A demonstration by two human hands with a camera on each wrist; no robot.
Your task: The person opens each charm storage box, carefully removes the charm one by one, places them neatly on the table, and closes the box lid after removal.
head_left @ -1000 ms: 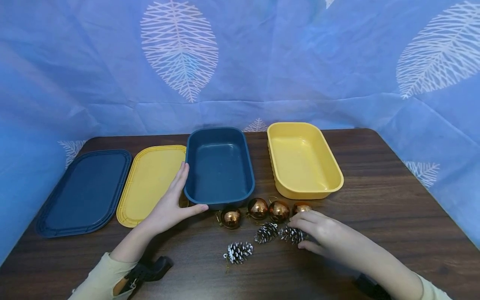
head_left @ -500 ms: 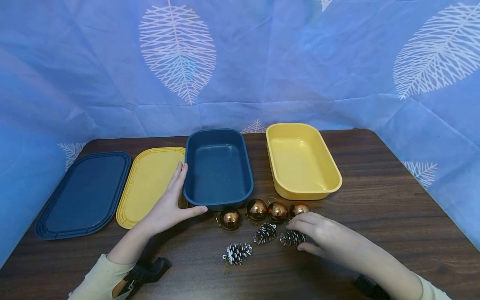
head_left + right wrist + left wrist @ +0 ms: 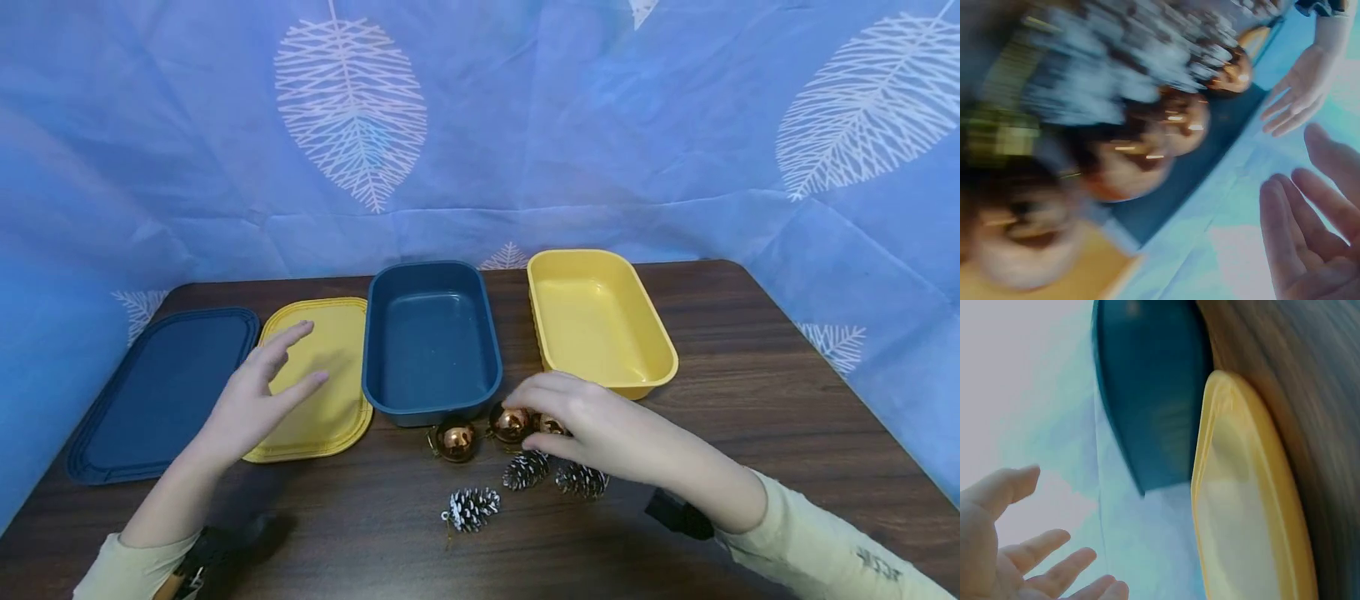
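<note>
My left hand [image 3: 255, 398] hovers over the yellow lid [image 3: 333, 400] with fingers spread, touching nothing. Beside that lid stands the dark blue box [image 3: 435, 358], also seen in the left wrist view as a tilted blue box [image 3: 1154, 394]. Above the shiny copper balls [image 3: 455, 439] my right hand [image 3: 592, 421] is held with its fingers loosely extended; it hides part of the row. The right wrist view, blurred, shows these copper balls [image 3: 1125, 165] apart from the fingers. Several frosted pine cones [image 3: 471, 508] lie just in front of the balls.
A yellow box [image 3: 600, 325] stands at the back right, behind my right hand. The dark blue lid [image 3: 168, 387] lies flat at the far left. All rest on a dark wooden table [image 3: 750, 350], with a blue leaf-print cloth [image 3: 525, 125] hanging behind.
My left hand has left the blue box's side and moved left over the yellow lid. My right hand has shifted left, away from the rightmost pine cone, over the balls.
</note>
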